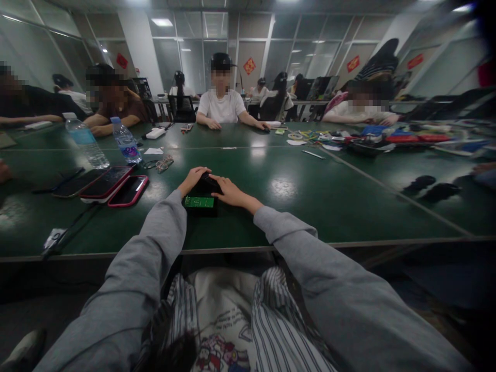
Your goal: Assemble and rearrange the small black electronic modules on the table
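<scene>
A green circuit board (199, 202) sits in a black open case on the table in front of me. Just behind it, a dark black casing piece (208, 182) stands tilted between my two hands. My left hand (194, 179) grips its left side, with the fingers over its top edge. My right hand (231, 193) holds the right side, its fingers reaching toward the left fingertips. The lower part of the black piece blends into the shadow, so I cannot tell whether it is joined to the case.
Phones (128, 190), a water bottle (86, 139) and a purple-labelled bottle (126, 140) stand to the left. Eyeglasses (165, 163) lie beyond my hands. A pen (313, 154), tangled cables (310, 137) and black objects (439, 190) lie to the right. People sit around the table (349, 206).
</scene>
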A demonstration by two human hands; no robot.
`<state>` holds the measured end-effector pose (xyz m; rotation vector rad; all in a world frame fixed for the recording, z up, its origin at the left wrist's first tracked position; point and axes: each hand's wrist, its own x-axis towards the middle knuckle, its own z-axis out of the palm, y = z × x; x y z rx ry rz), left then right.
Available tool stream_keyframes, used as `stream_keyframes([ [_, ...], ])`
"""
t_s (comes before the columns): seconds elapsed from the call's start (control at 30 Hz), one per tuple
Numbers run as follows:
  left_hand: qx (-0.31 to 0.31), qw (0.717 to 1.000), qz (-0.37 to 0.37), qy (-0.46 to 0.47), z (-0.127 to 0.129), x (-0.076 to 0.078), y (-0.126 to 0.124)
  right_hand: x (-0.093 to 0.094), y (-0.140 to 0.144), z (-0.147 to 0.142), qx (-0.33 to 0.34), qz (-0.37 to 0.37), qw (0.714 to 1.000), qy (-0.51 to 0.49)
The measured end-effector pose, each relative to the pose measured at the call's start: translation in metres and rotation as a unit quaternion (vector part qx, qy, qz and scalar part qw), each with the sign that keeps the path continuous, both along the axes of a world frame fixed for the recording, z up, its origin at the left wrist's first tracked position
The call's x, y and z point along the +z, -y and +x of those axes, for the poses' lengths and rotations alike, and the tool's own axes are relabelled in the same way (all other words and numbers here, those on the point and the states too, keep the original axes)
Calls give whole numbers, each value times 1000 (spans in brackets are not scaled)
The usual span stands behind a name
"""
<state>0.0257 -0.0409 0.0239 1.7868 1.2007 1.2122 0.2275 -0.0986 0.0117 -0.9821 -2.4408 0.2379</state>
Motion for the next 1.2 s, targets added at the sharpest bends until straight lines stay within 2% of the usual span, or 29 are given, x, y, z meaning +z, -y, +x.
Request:
stream_keyframes([
  [0.57,-2,1000,4,-6,-3,-4,-5,1,0,-1,-3,-5,1000,1],
  [1.2,0,1000,10,-19,0,3,3,0,0,0,3,-1,1000,0],
])
